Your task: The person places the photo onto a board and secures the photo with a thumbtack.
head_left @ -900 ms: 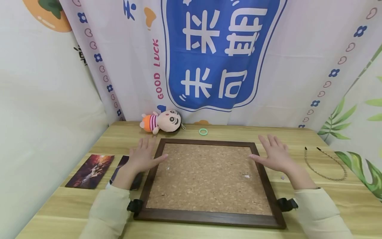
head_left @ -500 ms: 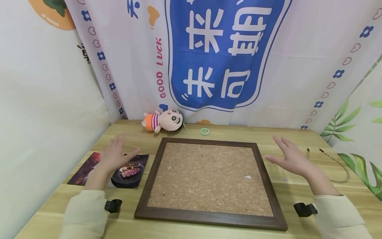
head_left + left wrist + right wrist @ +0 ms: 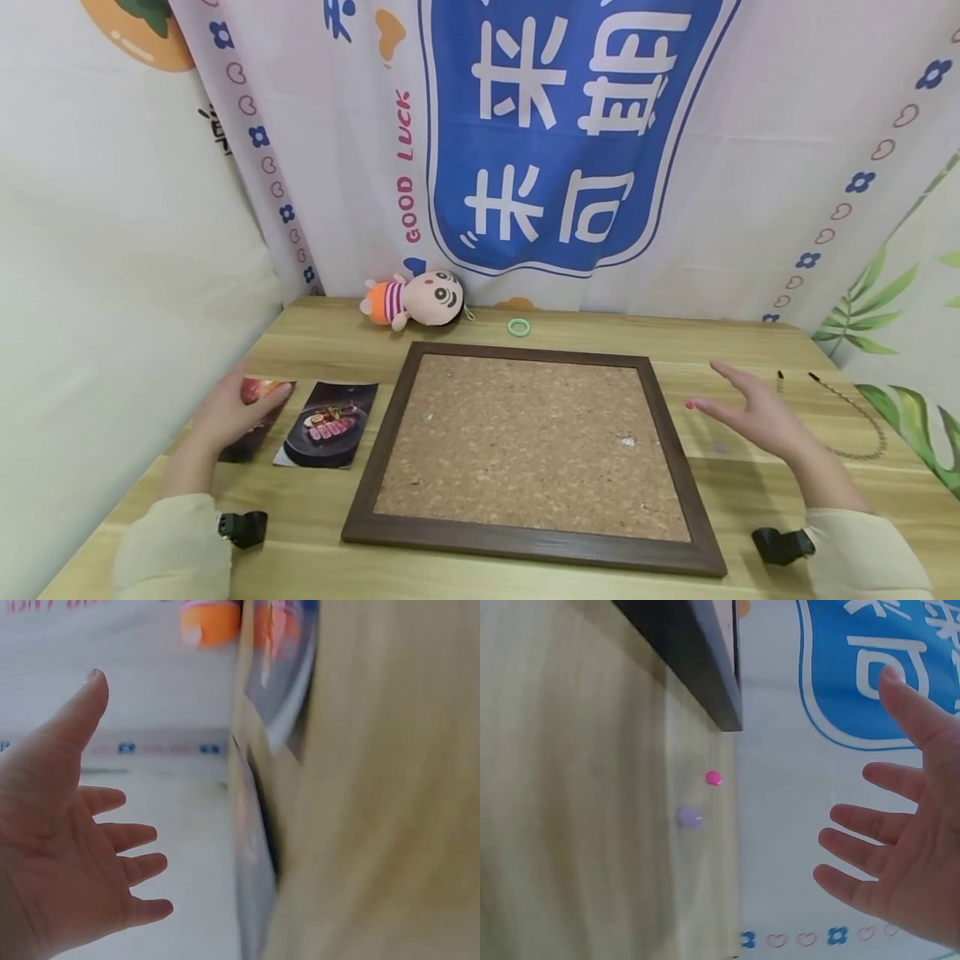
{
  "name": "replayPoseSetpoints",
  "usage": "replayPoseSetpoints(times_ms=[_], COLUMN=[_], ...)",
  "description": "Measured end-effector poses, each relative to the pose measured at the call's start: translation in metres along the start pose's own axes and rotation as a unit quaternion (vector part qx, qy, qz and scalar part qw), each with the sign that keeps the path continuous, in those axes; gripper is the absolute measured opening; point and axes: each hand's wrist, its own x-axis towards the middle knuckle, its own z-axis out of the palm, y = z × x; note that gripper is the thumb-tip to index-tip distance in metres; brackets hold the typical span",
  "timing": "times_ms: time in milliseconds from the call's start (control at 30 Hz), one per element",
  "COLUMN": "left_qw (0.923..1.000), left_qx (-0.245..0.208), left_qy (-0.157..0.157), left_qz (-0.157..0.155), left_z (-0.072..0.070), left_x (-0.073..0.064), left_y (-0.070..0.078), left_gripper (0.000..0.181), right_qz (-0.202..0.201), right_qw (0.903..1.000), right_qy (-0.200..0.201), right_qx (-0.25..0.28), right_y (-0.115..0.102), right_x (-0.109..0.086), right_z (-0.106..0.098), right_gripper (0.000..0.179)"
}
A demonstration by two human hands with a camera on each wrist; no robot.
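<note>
My left hand (image 3: 228,412) hovers over a dark red-orange photo print (image 3: 251,440) and partly hides it. In the left wrist view its fingers are extended and nothing is held. Beside that print lies a second one, showing sliced meat on a black plate (image 3: 330,425). A cork board (image 3: 525,442) in a dark brown frame lies flat between both hands. To the right of the frame, my right hand (image 3: 757,421) hangs above the table with spread fingers and holds nothing. Near it on the wood are a small pink round piece (image 3: 714,778) and a pale purple one (image 3: 690,817).
A plush doll (image 3: 416,300) lies at the back left of the table. A light green ring (image 3: 519,327) sits behind the frame. On the far right is a thin chain (image 3: 862,446) with dark ends. A printed cloth (image 3: 675,217) hangs behind the table.
Both hands have moved outward from the cork board's sides, the left going left over the photo prints and the right going right. The meat print is now uncovered. The view has shifted slightly.
</note>
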Motion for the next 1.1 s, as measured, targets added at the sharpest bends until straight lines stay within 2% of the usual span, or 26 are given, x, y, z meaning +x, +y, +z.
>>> replayPoseSetpoints(times_ms=[33,100,200,267,400,500,667,867,1100], left_qw=[0.9998,0.9986,0.9968,0.9956,0.9946,0.9928,0.9893,0.9896,0.9818], left_qx=[-0.021,-0.047,-0.040,-0.036,-0.041,-0.037,-0.002,0.038,0.045], left_qy=[0.006,-0.005,-0.026,-0.043,-0.051,-0.061,-0.080,-0.050,-0.023], left_qz=[-0.002,-0.023,-0.065,-0.076,-0.080,-0.096,-0.122,-0.129,-0.183], left_z=[0.002,0.002,-0.001,-0.003,-0.004,-0.004,-0.003,0.001,0.000], left_x=[0.001,-0.002,-0.008,-0.013,-0.015,-0.017,-0.018,-0.020,-0.022], left_y=[-0.010,-0.021,-0.031,-0.030,-0.031,-0.035,-0.042,-0.047,-0.045], left_gripper=[0.076,0.083,0.091,0.093,0.091,0.091,0.095,0.089,0.086], right_qz=[0.003,0.011,0.033,0.054,0.077,0.069,0.059,0.066,0.061], right_qw=[1.0000,0.9998,0.9988,0.9974,0.9950,0.9950,0.9953,0.9943,0.9933], right_qy=[0.001,0.002,0.001,0.002,0.005,0.016,0.025,-0.014,-0.025], right_qx=[0.003,0.015,0.035,0.047,0.064,0.070,0.072,0.083,0.095], right_y=[0.002,0.005,0.010,0.014,0.023,0.030,0.039,0.050,0.055], right_x=[0.000,0.000,0.000,0.000,-0.001,-0.002,-0.008,-0.012,-0.017], right_z=[0.001,0.003,0.007,0.009,0.014,0.020,0.024,0.025,0.027], right_gripper=[0.071,0.069,0.066,0.065,0.060,0.051,0.034,0.023,0.018])
